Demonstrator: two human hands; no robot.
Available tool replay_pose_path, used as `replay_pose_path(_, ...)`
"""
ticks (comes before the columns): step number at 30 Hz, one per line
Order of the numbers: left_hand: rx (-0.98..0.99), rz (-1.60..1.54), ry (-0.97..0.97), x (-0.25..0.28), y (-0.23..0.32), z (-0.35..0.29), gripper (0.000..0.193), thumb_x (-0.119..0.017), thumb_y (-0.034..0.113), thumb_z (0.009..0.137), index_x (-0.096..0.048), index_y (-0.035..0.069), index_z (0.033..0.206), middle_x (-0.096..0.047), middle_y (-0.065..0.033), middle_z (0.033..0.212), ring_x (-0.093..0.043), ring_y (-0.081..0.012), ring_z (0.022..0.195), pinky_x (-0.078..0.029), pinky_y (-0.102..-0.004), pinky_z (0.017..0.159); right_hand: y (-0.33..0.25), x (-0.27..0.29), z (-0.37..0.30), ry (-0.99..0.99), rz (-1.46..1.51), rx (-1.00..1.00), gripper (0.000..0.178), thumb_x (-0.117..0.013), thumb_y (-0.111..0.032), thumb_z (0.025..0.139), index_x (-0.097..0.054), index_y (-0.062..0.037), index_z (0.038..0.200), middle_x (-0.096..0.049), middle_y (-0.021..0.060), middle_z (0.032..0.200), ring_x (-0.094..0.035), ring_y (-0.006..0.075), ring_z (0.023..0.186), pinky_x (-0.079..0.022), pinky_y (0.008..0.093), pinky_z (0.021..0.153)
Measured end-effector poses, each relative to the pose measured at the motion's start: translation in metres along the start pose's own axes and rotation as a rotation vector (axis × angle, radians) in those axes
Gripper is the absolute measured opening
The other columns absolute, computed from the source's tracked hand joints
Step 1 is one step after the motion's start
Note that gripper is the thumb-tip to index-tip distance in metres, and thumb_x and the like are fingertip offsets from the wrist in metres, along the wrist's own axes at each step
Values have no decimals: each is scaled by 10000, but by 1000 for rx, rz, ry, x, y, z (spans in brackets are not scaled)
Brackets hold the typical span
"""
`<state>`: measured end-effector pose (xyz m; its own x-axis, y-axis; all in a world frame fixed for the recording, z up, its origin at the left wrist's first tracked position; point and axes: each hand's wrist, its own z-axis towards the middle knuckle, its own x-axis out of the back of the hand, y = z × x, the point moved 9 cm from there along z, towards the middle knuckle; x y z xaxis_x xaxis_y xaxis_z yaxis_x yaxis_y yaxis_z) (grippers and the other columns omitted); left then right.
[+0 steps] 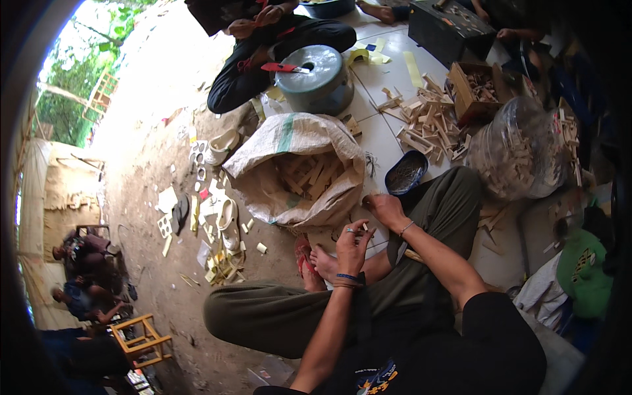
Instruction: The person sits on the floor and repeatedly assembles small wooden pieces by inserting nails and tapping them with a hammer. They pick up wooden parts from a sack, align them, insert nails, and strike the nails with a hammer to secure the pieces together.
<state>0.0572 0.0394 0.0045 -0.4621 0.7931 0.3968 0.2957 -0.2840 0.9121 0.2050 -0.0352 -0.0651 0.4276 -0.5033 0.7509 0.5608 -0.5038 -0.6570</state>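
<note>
My left hand (353, 250) is above my crossed legs, with a ring and a dark bracelet. Its fingers are pinched on a short white stick (365, 227), perhaps a cigarette. My right hand (387, 210) is just beyond it, to the right, fingers curled and pointing at the sack's edge; whatever they hold, if anything, is too small to make out. In front of both hands a white woven sack (263, 155) with a green stripe gapes, wooden pieces (309, 174) inside it. Close to my right hand stands a dark blue tray (406, 172) with small bits in it.
Loose wooden pieces (428, 122) lie heaped on white tiles, near a wooden box (469, 99) and a clear bag (510, 155). Another person sits behind a round grey container (316, 82) bearing a red-handled tool. Pale clogs (227, 224) and scraps lie on the dirt at left.
</note>
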Motion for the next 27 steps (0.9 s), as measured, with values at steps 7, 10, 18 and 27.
replay_pose_path(7, -51, -70, 105, 0, -3, 9, 308, -841, 170, 892, -757, 64, 1169, -737, -99, 1018, -732, -191, 859, -583, -334, 737, 7, 37, -32, -135, 1073, -727, 258, -724, -335, 1015, -742, -104, 1129, -710, -71, 948, -605, 39, 801, -450, 251, 602)
replay_pose_path(10, -172, 2, 133, -9, 10, 13, 316, -839, 193, 881, -763, 84, 1168, -759, -119, 1037, -728, -275, 888, -580, -370, 780, 1, 48, -53, -61, 1214, -876, 228, -729, -332, 1012, -708, -134, 1124, -709, -57, 948, -595, 29, 820, -426, 217, 611)
replay_pose_path(18, -153, -29, 179, -16, 9, 14, 283, -819, 191, 892, -759, 103, 1154, -753, -149, 1048, -726, -324, 1010, -561, -402, 860, 2, 50, -80, -28, 1254, -883, 192, -717, -219, 1006, -637, -111, 1143, -728, -10, 1030, -649, 65, 927, -448, 217, 618)
replay_pose_path(27, -119, -141, 158, -13, 7, 17, 263, -750, 155, 949, -762, 123, 1210, -715, -132, 1008, -709, -287, 915, -562, -390, 821, 3, 48, -75, -121, 1050, -819, 349, -760, -182, 980, -607, -112, 1285, -755, 6, 1130, -675, 64, 982, -478, 231, 667)
